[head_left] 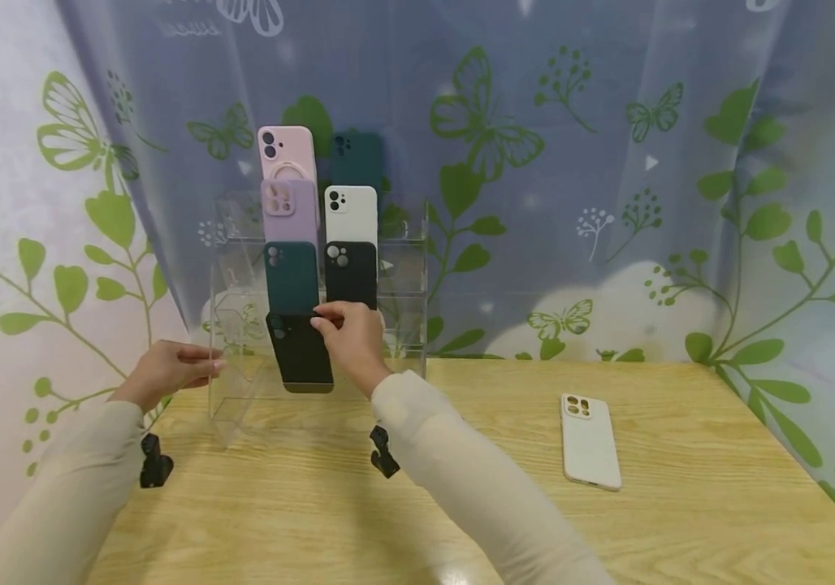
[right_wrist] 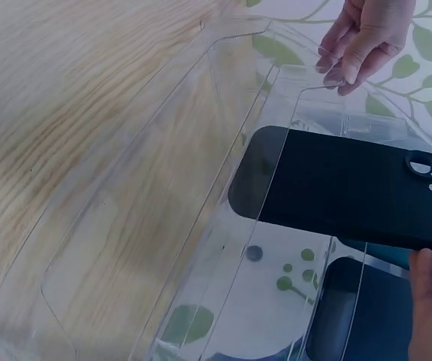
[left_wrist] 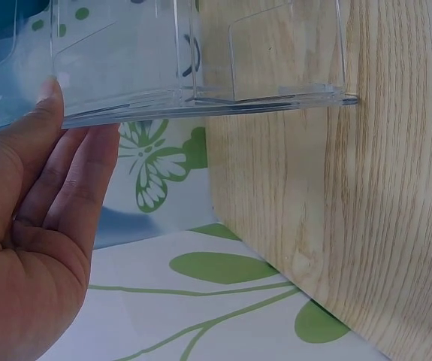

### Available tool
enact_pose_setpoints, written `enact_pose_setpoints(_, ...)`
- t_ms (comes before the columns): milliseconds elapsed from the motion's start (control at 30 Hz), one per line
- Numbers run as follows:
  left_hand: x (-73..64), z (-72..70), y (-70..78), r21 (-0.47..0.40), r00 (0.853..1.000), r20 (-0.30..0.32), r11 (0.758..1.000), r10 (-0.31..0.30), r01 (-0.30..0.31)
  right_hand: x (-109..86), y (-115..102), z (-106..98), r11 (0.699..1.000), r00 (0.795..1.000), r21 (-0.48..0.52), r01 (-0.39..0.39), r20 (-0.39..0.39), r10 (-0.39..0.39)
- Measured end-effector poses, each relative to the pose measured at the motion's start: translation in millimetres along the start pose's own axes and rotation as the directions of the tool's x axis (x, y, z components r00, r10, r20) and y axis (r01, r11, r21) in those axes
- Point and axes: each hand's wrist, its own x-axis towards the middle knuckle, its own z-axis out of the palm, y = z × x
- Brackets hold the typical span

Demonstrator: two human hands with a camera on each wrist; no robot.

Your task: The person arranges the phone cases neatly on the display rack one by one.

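A clear acrylic tiered stand [head_left: 404,325] holds several phone cases. My left hand [head_left: 172,372] grips the stand's left side panel, the thumb on one face and the fingers on the other, as the left wrist view shows. My right hand [head_left: 356,337] pinches a black phone case [head_left: 304,357] at its upper right edge. The lower end of this case sits behind a clear front lip of the stand in the right wrist view. Just above it stands a dark green case [head_left: 292,278]. Another black case [head_left: 351,272] is partly hidden behind my right hand.
Higher on the stand are a lilac case [head_left: 292,223], a pink case [head_left: 293,150], a white case [head_left: 352,215] and a second dark green case [head_left: 361,158]. One white case [head_left: 590,445] lies on the wooden table [head_left: 695,520] at the right. A patterned curtain [head_left: 534,162] hangs behind.
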Motion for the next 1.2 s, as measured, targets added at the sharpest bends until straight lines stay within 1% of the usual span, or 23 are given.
enact_pose_setpoints(267, -1.2, -1.5, 1.9, 0.017, 1.000, 0.004, 1.000, 0.006, -0.006, 1.9, 0.5, 5.3, 1.000, 0.999, 0.021, -0.014, -0.041, 0.015)
enact_pose_setpoints(433, 0.3, -2.9, 3.0, 0.006, 1.000, -0.001, 1.000, -0.013, 0.013, -2.7, 1.2, 15.1, 0.996, 0.997, 0.071, -0.057, -0.056, 0.061)
enact_pose_setpoints(500, 0.6, -2.5, 2.9, -0.004, 1.000, -0.002, 1.000, -0.024, 0.024, -6.9, 4.4, 20.2, 0.994, 0.995, 0.070, -0.082, -0.046, 0.085)
enact_pose_setpoints(633, 0.2, -1.3, 0.8, -0.002, 1.000, -0.002, 1.000, -0.021, 0.021, -16.0, 15.2, 30.3, 0.993, 0.993, 0.009, -0.117, -0.009, 0.118)
enact_pose_setpoints(700, 0.1, -1.4, -0.9, 0.003, 1.000, -0.002, 1.000, -0.015, 0.015, -19.8, 20.1, 33.5, 0.990, 0.990, 0.005, -0.138, 0.014, 0.138)
enact_pose_setpoints(800, -0.1, -1.2, -1.4, 0.004, 1.000, -0.002, 1.000, -0.014, 0.014, -22.0, 25.5, 36.5, 0.987, 0.987, 0.011, -0.158, 0.020, 0.158)
enact_pose_setpoints(867, 0.1, -0.9, -1.0, -0.001, 1.000, -0.003, 1.000, -0.017, 0.017, -22.6, 27.8, 36.9, 0.987, 0.987, 0.007, -0.160, 0.024, 0.160)
enact_pose_setpoints(1067, 0.6, -0.2, -0.9, 0.002, 1.000, -0.004, 1.000, -0.004, 0.004, -24.3, 36.9, 38.4, 0.988, 0.989, -0.064, -0.141, 0.025, 0.143)
enact_pose_setpoints(1200, -0.1, 0.8, -1.3, 0.004, 1.000, -0.006, 1.000, 0.000, 0.000, -23.9, 42.3, 40.4, 0.986, 0.989, -0.088, -0.144, 0.031, 0.147)
